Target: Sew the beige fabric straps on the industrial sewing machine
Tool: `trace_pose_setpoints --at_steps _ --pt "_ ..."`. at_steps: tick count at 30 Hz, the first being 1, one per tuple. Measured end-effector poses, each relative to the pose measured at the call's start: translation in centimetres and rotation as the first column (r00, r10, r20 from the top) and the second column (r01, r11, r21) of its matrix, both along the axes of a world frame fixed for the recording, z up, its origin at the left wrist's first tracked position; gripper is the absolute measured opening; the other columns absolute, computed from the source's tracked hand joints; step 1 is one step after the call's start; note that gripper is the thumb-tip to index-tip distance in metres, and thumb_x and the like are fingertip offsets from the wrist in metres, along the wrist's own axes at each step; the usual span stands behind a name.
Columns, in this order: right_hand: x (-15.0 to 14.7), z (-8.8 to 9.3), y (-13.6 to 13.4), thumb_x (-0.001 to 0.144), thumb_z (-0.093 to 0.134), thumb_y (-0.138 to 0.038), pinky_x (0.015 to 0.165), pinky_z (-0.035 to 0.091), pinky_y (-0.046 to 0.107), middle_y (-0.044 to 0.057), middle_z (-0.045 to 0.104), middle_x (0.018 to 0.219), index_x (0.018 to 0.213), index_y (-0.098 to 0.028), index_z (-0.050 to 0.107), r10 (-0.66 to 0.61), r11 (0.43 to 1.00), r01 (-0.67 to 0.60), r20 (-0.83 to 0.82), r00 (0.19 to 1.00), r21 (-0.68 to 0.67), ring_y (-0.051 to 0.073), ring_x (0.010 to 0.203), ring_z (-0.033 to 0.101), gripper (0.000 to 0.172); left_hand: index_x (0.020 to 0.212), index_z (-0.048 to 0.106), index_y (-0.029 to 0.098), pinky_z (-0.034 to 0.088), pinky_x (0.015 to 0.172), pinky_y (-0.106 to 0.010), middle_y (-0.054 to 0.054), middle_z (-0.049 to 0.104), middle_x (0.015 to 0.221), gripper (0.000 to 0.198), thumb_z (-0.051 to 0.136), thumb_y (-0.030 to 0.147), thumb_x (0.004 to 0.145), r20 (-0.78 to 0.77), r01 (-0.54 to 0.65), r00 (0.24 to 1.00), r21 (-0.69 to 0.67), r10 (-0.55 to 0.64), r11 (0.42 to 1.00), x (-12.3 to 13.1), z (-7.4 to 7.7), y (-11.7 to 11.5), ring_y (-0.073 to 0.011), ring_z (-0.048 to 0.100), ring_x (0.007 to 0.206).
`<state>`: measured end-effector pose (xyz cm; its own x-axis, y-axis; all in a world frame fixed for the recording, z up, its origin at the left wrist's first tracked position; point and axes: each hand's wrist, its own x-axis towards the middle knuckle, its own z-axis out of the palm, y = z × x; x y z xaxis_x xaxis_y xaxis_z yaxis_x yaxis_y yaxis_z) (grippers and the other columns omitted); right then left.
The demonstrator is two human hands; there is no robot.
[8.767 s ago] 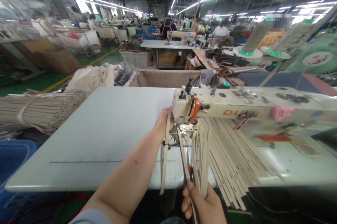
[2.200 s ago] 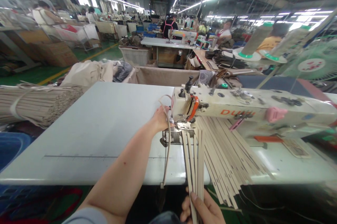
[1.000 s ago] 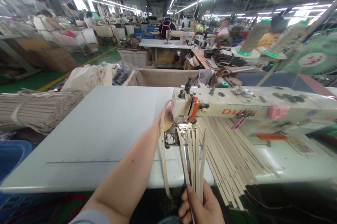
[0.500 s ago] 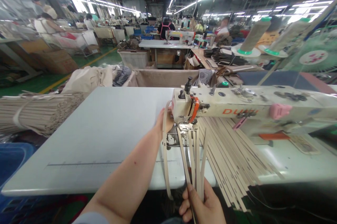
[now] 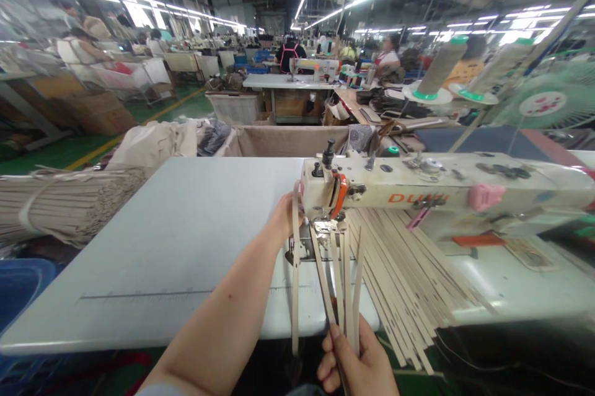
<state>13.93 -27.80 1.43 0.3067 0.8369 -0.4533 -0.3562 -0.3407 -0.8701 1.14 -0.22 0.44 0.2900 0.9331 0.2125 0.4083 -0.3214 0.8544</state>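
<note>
A sewing machine [image 5: 316, 188] with an orange thread lever guard stands on the pale table. My right hand [image 5: 356, 359] is closed at the table's front edge, pinching several narrow beige strips [image 5: 341, 297] that fan up toward the presser foot [image 5: 325, 225]. One of these runs right up to the needle area. My left hand [image 5: 283, 216] reaches to the left side of the machine head; its fingers are mostly hidden behind it. A single beige strip [image 5: 295, 284] hangs in front of that hand, down past the table edge.
Many loose beige strips [image 5: 409, 284] lie under the machine arm, overhanging the front edge. A tied strip bundle [image 5: 69, 204] sits left of the table [image 5: 153, 241], above a blue crate [image 5: 25, 278]. Behind is a fabric-lined bin [image 5: 288, 140]. Thread cones [image 5: 444, 67] and a fan [image 5: 548, 101] stand right.
The hanging strip beside my left forearm has straightened, and its lower end has swung slightly left. My left hand has shifted slightly left; the right hand keeps its grip. The view has moved a little.
</note>
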Motion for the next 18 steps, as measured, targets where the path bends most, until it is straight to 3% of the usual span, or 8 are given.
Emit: trace_pose_setpoints --at_steps 6,12,18 --pt "0.3 0.0 -0.2 0.064 0.091 -0.070 0.034 0.045 0.019 -0.005 0.069 0.063 0.096 -0.019 0.064 0.016 1.000 -0.016 0.000 1.000 0.005 0.013 0.039 0.064 0.066 0.135 0.066 0.019 0.032 0.129 -0.064 -0.015 0.053 0.153 0.097 0.100 0.028 0.045 -0.336 0.131 0.938 0.101 -0.090 0.986 -1.0 -0.2 -0.5 -0.0462 0.045 0.145" --pt "1.1 0.0 -0.7 0.064 0.090 -0.072 0.036 0.045 0.018 -0.005 0.069 0.061 0.098 -0.018 0.065 0.044 0.999 -0.044 0.011 0.999 0.008 0.012 0.040 0.064 0.068 0.149 0.056 0.019 0.028 0.129 -0.067 -0.018 0.050 0.155 0.114 0.102 0.040 0.047 -0.432 0.153 0.893 0.030 -0.125 0.988 -1.3 -0.7 -0.3 -0.0510 0.030 0.154" --pt "2.0 -0.1 -1.3 0.063 0.091 -0.072 0.034 0.038 0.017 -0.004 0.069 0.058 0.104 -0.017 0.069 0.068 0.996 -0.070 -0.048 0.997 -0.056 0.012 0.039 0.062 0.072 0.150 0.056 0.020 0.031 0.127 -0.067 -0.018 0.046 0.159 0.113 0.101 0.042 0.049 -0.473 0.165 0.871 0.025 -0.134 0.986 -1.3 -0.4 -0.3 -0.0501 0.031 0.154"
